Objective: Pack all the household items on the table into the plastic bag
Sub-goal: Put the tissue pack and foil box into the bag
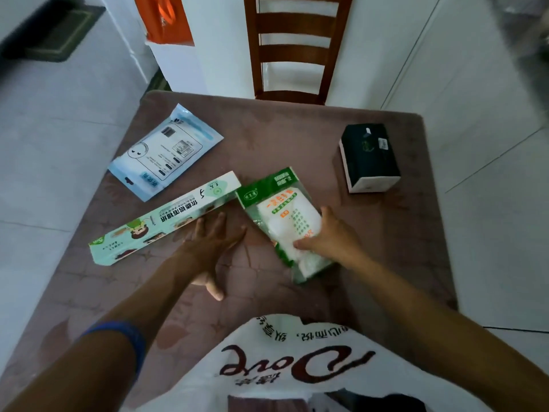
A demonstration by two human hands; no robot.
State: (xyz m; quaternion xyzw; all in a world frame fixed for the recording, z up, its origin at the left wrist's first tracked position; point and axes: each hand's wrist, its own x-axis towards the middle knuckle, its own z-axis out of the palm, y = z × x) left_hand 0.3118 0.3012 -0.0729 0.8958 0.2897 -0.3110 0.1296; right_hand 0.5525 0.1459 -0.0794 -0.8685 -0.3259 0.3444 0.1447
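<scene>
A white plastic bag (300,367) with red lettering lies at the table's near edge. My right hand (329,236) rests on a green and white packet (282,215) in the middle of the table, thumb and fingers around its lower half. My left hand (211,248) lies flat and open on the table, fingertips touching a long light-green box (166,217). A pale blue flat pouch (165,153) lies at the far left. A black and white box (370,157) stands at the far right.
The table (267,129) has a mauve patterned cover. A wooden chair (292,49) stands at its far side. Tiled floor surrounds it, with a white pillar and an orange bag (162,19) at the back left.
</scene>
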